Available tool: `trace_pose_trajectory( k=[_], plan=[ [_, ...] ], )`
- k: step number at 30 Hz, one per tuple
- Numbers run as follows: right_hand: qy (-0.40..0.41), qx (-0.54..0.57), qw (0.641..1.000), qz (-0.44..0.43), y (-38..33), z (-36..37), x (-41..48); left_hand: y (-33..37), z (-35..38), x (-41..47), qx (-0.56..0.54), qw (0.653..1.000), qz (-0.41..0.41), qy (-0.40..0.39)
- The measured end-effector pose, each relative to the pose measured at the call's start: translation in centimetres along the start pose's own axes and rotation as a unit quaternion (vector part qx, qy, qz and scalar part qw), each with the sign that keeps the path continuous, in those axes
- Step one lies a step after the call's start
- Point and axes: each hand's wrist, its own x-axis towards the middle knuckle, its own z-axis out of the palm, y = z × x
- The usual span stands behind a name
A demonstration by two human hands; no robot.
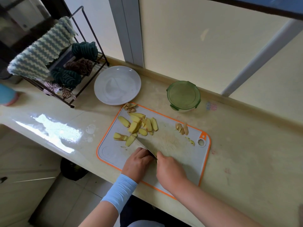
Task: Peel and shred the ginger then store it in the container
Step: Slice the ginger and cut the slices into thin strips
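Several peeled yellow ginger slices (pixel 139 125) lie in a loose pile at the far left of the grey, orange-rimmed cutting board (pixel 185 154). Ginger peels (pixel 130 107) sit at the board's far corner, and more scraps (pixel 181 128) lie to the right. My right hand (pixel 170 171) grips the handle of the knife (pixel 144 145), whose blade points away toward a slice near its tip. My left hand (pixel 137 163) rests with curled fingers against the left side of the blade; anything beneath it is hidden. The green-lidded container (pixel 183 95) stands closed beyond the board.
A white plate (pixel 117 85) sits on the counter left of the container. A dark wire rack (pixel 65 68) with cloths and scrubbers stands at the far left. The counter's front edge runs just under my wrists, and the wall rises close behind the container.
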Motion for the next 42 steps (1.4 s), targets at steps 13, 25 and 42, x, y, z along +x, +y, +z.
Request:
trace_pose_trajectory(
  k=[13, 25, 42],
  plan=[
    [-0.003, -0.016, 1.000, 0.012, 1.6, 0.5, -2.1, 0.4, -0.1, -0.4, 0.002, 1.000, -0.020, 0.009],
    [0.002, -0.012, 1.000, -0.001, 0.2, 0.2, -0.3, -0.2, -0.2, -0.2, 0.006, 1.000, -0.013, 0.005],
    [0.005, -0.001, 1.000, 0.020, 1.2, 1.1, -1.7, -0.9, 0.1, -0.4, -0.002, 1.000, -0.004, 0.003]
  ],
)
